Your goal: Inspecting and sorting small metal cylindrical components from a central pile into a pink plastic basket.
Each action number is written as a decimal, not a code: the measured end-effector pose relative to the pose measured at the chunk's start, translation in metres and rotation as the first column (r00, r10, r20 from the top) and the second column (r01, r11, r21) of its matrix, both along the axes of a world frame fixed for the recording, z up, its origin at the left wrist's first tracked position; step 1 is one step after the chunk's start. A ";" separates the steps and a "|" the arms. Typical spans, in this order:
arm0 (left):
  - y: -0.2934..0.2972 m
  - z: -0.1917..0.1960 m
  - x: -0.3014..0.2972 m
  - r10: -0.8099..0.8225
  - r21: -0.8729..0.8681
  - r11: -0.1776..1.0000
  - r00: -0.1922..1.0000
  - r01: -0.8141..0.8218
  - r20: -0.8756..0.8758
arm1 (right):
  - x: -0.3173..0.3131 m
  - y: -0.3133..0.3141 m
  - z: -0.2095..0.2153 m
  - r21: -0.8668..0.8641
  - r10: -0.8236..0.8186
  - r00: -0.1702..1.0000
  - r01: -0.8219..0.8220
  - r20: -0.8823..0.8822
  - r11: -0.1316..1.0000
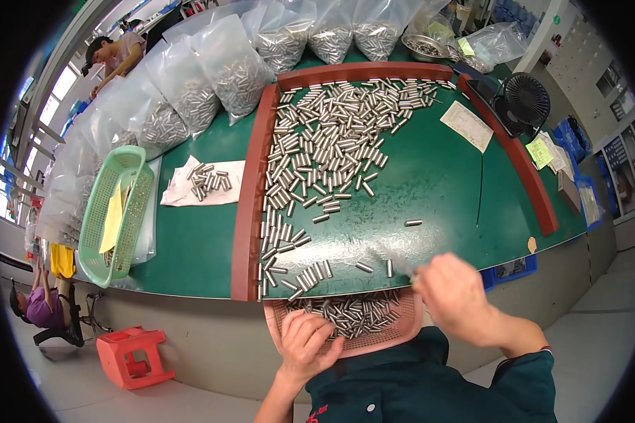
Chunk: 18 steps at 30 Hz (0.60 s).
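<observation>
Just below the table's front edge, a pink perforated plastic basket (388, 337) holds many short metal pins (356, 315). My left hand (307, 343) grips its near left corner, fingers bent over the rim. Over the table edge, at the basket's right end, my right hand (455, 292) is closed around a thin, pale tool (400, 264), smeared by motion; its kind I cannot make out. A few loose pins (364, 267) lie beside the tool on the green tabletop (430, 190). A large heap of metal pins (331, 127) spreads across the table's left and far part.
Red-brown rails (250, 204) border the work area. Left of them are a pin-covered cloth (215, 194) and a green basket (92, 233). Pin-filled plastic bags (236, 70) line the back. A black fan (525, 99) stands right; a red stool (131, 356) is on the floor. Two people are at left.
</observation>
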<state>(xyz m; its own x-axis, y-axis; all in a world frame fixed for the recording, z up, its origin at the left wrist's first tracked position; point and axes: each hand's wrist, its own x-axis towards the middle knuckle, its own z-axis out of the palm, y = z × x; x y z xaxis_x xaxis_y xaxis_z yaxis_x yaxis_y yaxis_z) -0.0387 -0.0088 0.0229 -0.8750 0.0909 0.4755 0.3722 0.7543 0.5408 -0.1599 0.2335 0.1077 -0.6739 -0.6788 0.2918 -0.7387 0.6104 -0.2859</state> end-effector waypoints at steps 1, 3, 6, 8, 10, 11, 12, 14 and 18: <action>-0.002 0.000 0.000 0.032 -0.004 0.999 0.999 -0.032 -0.032 | -0.015 0.006 -0.001 -0.015 -0.054 0.996 0.053 -0.067 0.998; -0.002 0.006 -0.006 0.084 0.051 0.996 0.987 -0.078 -0.134 | -0.038 0.018 -0.013 0.006 -0.212 0.971 0.214 -0.113 0.977; -0.003 0.010 -0.015 0.219 0.020 0.975 0.955 -0.219 -0.202 | -0.053 0.025 -0.028 0.080 -0.245 0.955 0.261 -0.170 0.962; -0.004 0.014 -0.025 0.248 -0.014 0.968 0.966 -0.250 -0.076 | -0.047 0.017 -0.022 0.133 -0.181 0.979 0.192 -0.088 0.972; -0.001 0.023 -0.036 0.249 -0.081 0.967 0.962 -0.241 0.111 | -0.040 0.007 -0.022 0.145 -0.091 0.994 0.099 -0.060 0.984; 0.002 0.027 -0.043 0.224 -0.097 0.972 0.965 -0.212 0.133 | -0.036 0.003 -0.021 0.148 -0.050 0.998 0.055 -0.032 0.987; 0.005 0.031 -0.051 0.199 -0.114 0.977 0.968 -0.182 0.156 | -0.033 0.000 -0.021 0.147 0.004 1.000 0.000 -0.031 0.989; 0.010 0.037 -0.062 0.161 -0.185 0.975 0.969 -0.126 0.185 | -0.028 -0.007 -0.023 0.145 0.093 0.995 -0.088 -0.027 0.986; 0.012 0.036 -0.063 0.064 -0.152 0.988 0.975 -0.031 0.213 | -0.013 -0.014 -0.022 0.218 0.175 0.984 -0.163 -0.036 0.962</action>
<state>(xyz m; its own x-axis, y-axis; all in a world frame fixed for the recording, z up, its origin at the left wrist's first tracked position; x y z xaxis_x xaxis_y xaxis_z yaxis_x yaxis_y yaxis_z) -0.1020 0.0033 0.0591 -0.9606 0.1014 0.2587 0.2203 0.8453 0.4868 -0.1725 0.2197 0.0853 -0.5306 -0.8322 0.1611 -0.8475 0.5174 -0.1187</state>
